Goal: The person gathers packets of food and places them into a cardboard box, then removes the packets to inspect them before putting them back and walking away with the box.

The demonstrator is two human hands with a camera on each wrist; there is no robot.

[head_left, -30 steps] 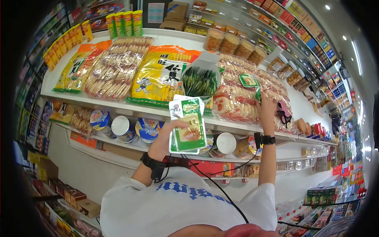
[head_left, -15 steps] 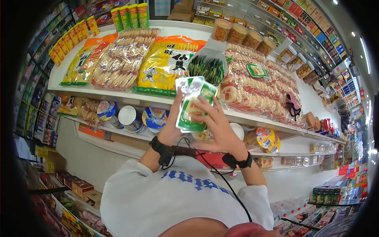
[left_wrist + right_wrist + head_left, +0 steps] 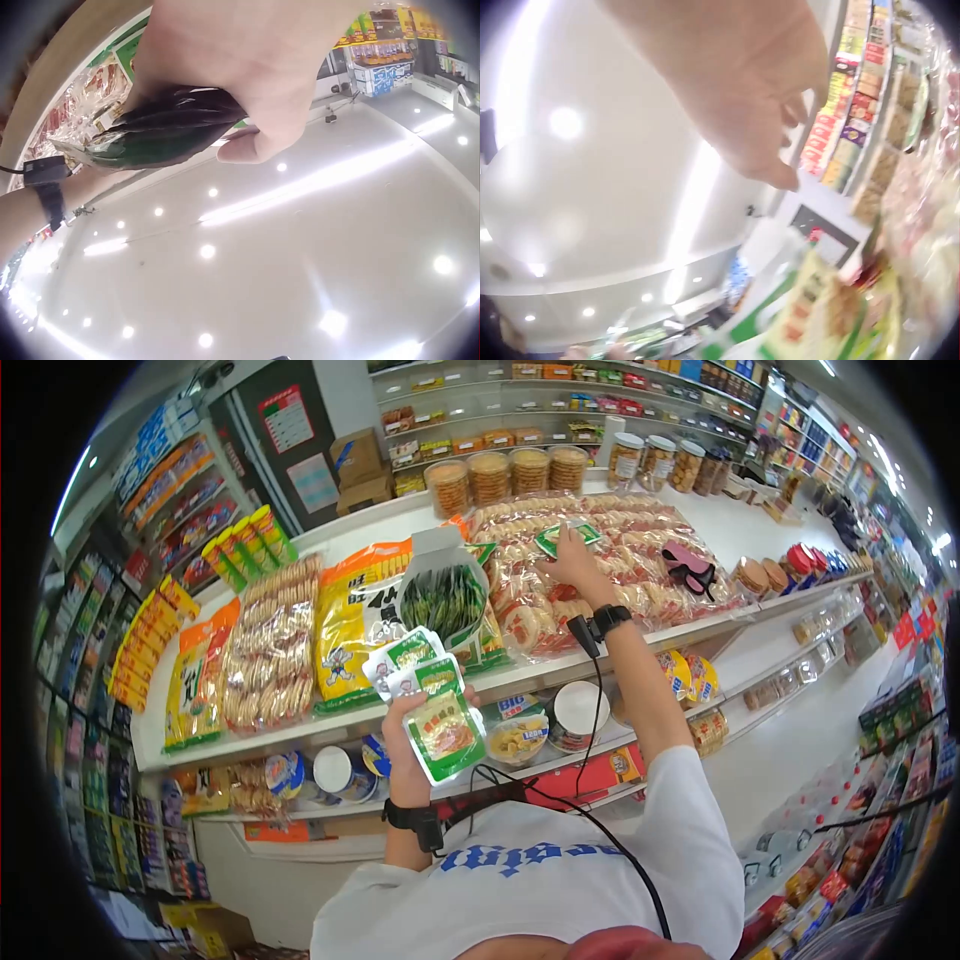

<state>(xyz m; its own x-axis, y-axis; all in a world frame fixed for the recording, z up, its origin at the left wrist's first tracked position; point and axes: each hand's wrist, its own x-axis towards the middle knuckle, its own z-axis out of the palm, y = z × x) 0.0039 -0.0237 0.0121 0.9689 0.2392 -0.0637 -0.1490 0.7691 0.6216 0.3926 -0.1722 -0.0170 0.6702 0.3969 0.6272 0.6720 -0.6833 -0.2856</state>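
My left hand [image 3: 408, 750] holds a fanned stack of green-and-white snack packets [image 3: 442, 732], thumb along the front edge. From the side, the same packets [image 3: 169, 142] look dark in the left wrist view. My right hand [image 3: 582, 572] reaches over the large bags of round crackers [image 3: 640, 520], its fingertips at a single green packet [image 3: 590, 542] lying on top. The right wrist view shows the fingers of this hand [image 3: 742, 112] loosely extended. Behind the stack stands an open grey pouch [image 3: 437, 542] filled with dark green packets.
Large yellow snack bags [image 3: 340, 630] and a clear cracker bag [image 3: 265, 645] lie left on the white shelf. Clear jars [image 3: 490, 480] line its back. A pink-and-black item [image 3: 688, 568] rests on the crackers at right. Instant noodle tubs [image 3: 580, 712] stand below; a black cable [image 3: 600, 830] crosses my shirt.
My right hand went from the cracker bags to the stack in my left hand, then back out to the packet on the crackers. The head view has turned right.
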